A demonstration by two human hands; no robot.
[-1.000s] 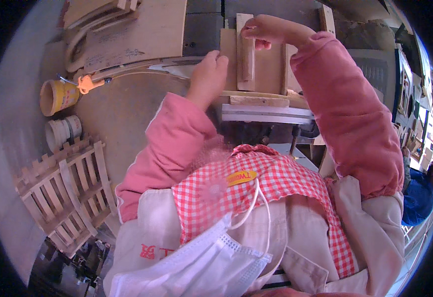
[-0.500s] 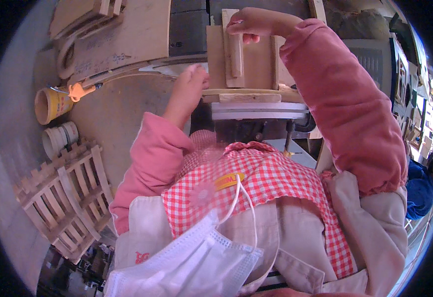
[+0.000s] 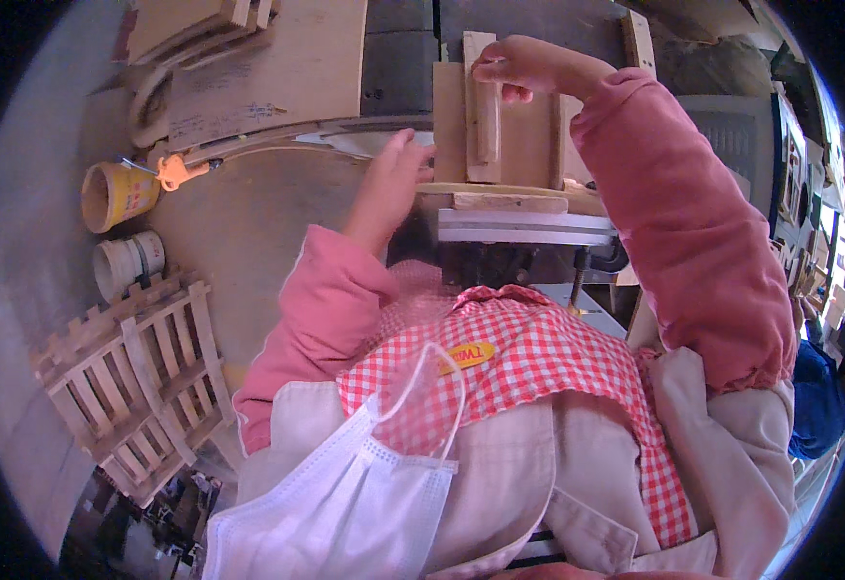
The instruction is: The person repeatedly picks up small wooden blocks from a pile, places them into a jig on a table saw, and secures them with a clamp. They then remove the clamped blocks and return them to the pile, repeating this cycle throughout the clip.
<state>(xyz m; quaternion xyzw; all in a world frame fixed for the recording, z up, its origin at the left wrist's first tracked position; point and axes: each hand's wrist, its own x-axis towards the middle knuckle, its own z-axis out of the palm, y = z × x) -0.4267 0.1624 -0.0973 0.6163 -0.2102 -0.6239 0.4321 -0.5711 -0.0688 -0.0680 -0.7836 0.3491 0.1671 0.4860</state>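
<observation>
A flat wooden board (image 3: 530, 145) lies on a dark machine table (image 3: 398, 72) ahead of me, with a raised wooden bar (image 3: 488, 126) running lengthwise along it. My right hand (image 3: 529, 66) is closed around the far end of that bar, thumb on its left side. At the board's near left corner is my left hand (image 3: 388, 188). Its fingers stretch forward, close together, with the tips at the board's left edge; whether they touch it I cannot tell. A short wooden block (image 3: 509, 203) sits along the near edge, just above a pale metal rail (image 3: 524, 227).
A large wooden panel (image 3: 268, 92) spans the far left, with stacked wood pieces (image 3: 190, 29) on it. Below stand a yellow bucket (image 3: 118, 196) with an orange-handled tool (image 3: 183, 172), a white bucket (image 3: 130, 263) and a wooden pallet (image 3: 142, 382). A face mask (image 3: 345, 493) hangs before me.
The whole view has shifted, so the scene sits further right and slightly lower. The hanging mask has swung left. Both hands keep about the same places relative to the board.
</observation>
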